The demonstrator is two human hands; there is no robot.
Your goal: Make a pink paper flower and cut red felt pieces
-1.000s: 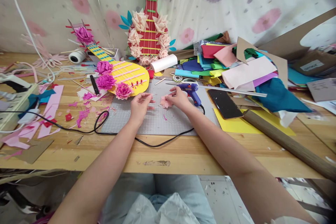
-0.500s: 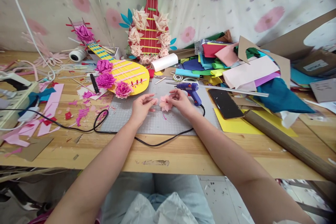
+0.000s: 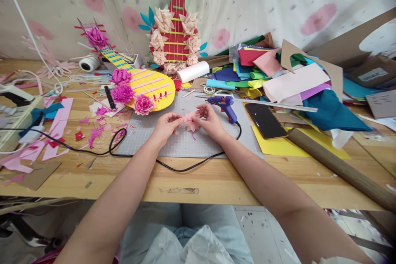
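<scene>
A pale pink paper flower [image 3: 191, 122] with pointed petals is held low over the grey cutting mat [image 3: 173, 148]. My right hand [image 3: 210, 123] pinches its right side between thumb and fingers. From the left, my left hand [image 3: 167, 128] is closed in a pinch on a small pink paper petal, its fingertips meeting the flower's left edge; the petal itself is mostly hidden. Just behind my right hand lies a purple hot glue gun [image 3: 225, 105] on its side. To the left rests a yellow paper guitar [image 3: 154, 90] with magenta paper flowers.
Behind stands a red guitar [image 3: 175, 45] trimmed with cream flowers. Coloured paper [image 3: 293, 82] is heaped at the right, near a black phone [image 3: 266, 120] and a cardboard tube [image 3: 337, 169]. A black cord [image 3: 182, 170] crosses the front. Pink scraps [image 3: 60, 128] and a power strip [image 3: 21, 119] lie left.
My left hand's small petal has come up against the flower, closing the gap between the hands. My right hand and the flower have shifted slightly left.
</scene>
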